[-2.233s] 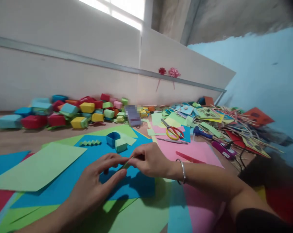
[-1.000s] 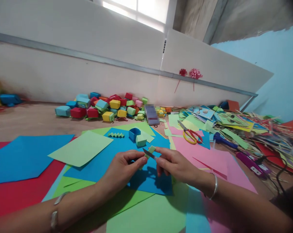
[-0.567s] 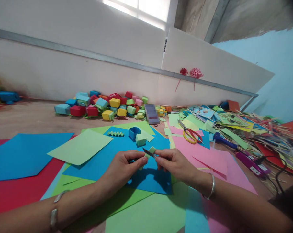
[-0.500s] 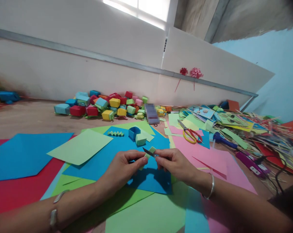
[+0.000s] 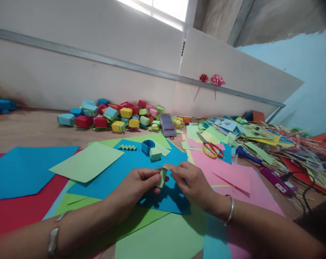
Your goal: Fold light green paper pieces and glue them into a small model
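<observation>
My left hand (image 5: 141, 183) pinches a small pale green paper strip (image 5: 162, 177) between thumb and fingers, above a blue sheet (image 5: 103, 183). The strip's upper end is bent over. My right hand (image 5: 190, 181) is closed at that bent end, fingertips against the paper. No blade shows clearly now; the right palm is hidden. Just beyond the hands stand a small pale green paper box (image 5: 155, 154) and an open blue paper box (image 5: 147, 146). A zigzag-folded green strip (image 5: 127, 147) lies to their left.
Many-coloured paper boxes (image 5: 106, 117) are heaped by the wall. Scissors (image 5: 210, 146) with red and yellow handles, a blue glue gun (image 5: 248, 155) and a purple power strip (image 5: 277, 180) lie to the right. A pale green sheet (image 5: 87, 162) is at left; a phone (image 5: 168, 126) stands behind.
The dark pointed blade in my right hand has gone from clear view. My right fingers have come to the strip's top, which is now bent over. My left hand keeps its hold.
</observation>
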`<state>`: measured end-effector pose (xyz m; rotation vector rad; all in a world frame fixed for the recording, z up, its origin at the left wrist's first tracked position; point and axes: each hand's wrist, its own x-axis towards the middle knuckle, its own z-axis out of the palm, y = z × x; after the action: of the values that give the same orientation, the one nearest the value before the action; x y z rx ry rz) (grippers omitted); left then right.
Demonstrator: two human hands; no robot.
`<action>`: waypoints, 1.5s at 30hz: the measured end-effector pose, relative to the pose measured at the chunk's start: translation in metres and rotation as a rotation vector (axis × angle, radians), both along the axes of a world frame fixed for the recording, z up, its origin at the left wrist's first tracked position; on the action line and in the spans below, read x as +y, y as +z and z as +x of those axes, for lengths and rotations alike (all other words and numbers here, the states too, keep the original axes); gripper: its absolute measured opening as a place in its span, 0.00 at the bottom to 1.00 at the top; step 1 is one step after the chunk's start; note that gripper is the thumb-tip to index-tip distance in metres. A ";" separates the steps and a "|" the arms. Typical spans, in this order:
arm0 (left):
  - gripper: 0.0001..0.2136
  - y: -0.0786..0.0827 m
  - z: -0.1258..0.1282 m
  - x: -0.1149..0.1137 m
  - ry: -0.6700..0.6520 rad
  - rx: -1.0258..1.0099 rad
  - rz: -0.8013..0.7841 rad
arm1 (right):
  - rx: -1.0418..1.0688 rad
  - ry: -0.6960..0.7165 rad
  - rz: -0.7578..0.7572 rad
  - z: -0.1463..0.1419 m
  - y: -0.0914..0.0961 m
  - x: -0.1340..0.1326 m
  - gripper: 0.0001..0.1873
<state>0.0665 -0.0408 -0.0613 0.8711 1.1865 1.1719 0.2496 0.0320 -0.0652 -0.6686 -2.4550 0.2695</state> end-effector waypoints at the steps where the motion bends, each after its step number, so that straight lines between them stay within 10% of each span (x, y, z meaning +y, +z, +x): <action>1: 0.18 0.000 0.000 0.000 0.007 -0.027 -0.009 | -0.021 -0.025 0.164 0.000 -0.002 0.000 0.18; 5: 0.17 -0.002 0.001 -0.003 0.020 -0.134 -0.024 | -0.040 -0.128 0.663 -0.003 -0.002 -0.007 0.17; 10: 0.18 -0.006 0.000 -0.004 0.022 -0.086 -0.012 | -0.062 -0.123 0.818 -0.007 0.005 -0.018 0.15; 18: 0.14 0.000 0.005 -0.004 0.083 0.229 0.091 | 0.103 0.087 -0.061 -0.008 0.010 -0.015 0.09; 28: 0.13 0.010 0.013 -0.011 0.006 0.234 0.045 | 0.332 0.046 -0.226 -0.009 0.019 -0.019 0.07; 38: 0.14 0.009 0.011 -0.006 0.086 0.050 -0.027 | 0.334 0.049 -0.786 -0.010 0.012 0.003 0.08; 45: 0.19 0.008 0.006 -0.002 0.182 -0.056 -0.082 | 0.333 0.110 -0.700 -0.004 0.001 0.013 0.09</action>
<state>0.0729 -0.0426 -0.0531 0.6753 1.2787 1.2767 0.2455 0.0450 -0.0639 -0.6921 -2.0505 1.2134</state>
